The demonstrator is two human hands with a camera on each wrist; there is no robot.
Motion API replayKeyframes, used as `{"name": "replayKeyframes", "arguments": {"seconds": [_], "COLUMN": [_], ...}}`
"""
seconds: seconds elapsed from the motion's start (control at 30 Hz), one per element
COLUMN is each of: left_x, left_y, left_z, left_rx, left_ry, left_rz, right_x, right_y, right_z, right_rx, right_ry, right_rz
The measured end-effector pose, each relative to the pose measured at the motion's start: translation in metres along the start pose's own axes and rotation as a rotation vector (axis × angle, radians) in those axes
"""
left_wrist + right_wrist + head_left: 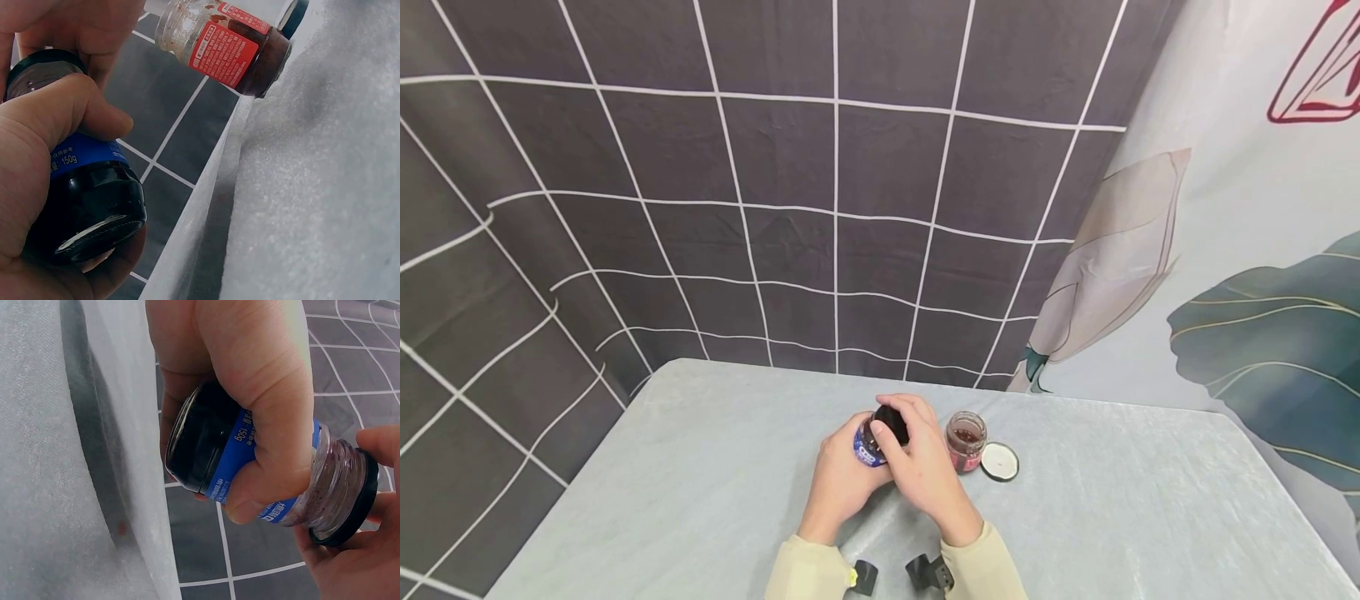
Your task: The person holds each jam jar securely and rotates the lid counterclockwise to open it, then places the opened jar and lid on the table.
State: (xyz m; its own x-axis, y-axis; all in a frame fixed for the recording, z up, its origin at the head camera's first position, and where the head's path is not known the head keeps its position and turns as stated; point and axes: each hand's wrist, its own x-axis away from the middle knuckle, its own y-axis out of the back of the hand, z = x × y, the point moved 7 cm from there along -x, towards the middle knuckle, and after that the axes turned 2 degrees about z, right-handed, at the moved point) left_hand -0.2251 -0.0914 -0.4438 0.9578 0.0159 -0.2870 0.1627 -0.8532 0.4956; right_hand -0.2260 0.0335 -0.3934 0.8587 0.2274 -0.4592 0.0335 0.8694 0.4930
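Note:
My left hand (844,477) grips a small glass jar (94,194) with a blue label and dark contents, its thumb and fingers wrapped round the body. The jar is tilted, held up off the table. My right hand (929,468) holds the jar's black lid (362,503) by its rim, thumb on one side and fingers on the other. The lid is at the jar's mouth, and the clear threaded neck (328,478) shows below it. Whether the lid is still screwed on I cannot tell.
Just right of my hands a red-labelled glass jar (965,446) stands uncovered, with dark residue inside. Beside it a lid (1000,461) lies with its white inner face up. A grey-white cloth covers the table (700,467); a dark tiled-pattern curtain (790,250) hangs behind.

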Motion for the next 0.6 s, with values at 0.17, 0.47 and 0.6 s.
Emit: {"name": "replayKeyframes", "arguments": {"seconds": [0.17, 0.47, 0.6], "left_x": [-0.0002, 0.0005, 0.0001], "left_y": [-0.0004, -0.0001, 0.0001], "left_z": [0.0003, -0.0001, 0.0002], "left_rx": [0.001, 0.010, 0.010], "left_ry": [0.001, 0.010, 0.013], "left_rz": [0.000, 0.006, 0.005], "right_x": [-0.0001, 0.0005, 0.0004], "right_y": [-0.0001, -0.0004, -0.0005], "right_z": [0.0001, -0.0014, -0.0022], "right_rx": [-0.005, -0.007, -0.007], "right_ry": [0.002, -0.005, -0.006], "right_rz": [0.001, -0.002, -0.002]}}
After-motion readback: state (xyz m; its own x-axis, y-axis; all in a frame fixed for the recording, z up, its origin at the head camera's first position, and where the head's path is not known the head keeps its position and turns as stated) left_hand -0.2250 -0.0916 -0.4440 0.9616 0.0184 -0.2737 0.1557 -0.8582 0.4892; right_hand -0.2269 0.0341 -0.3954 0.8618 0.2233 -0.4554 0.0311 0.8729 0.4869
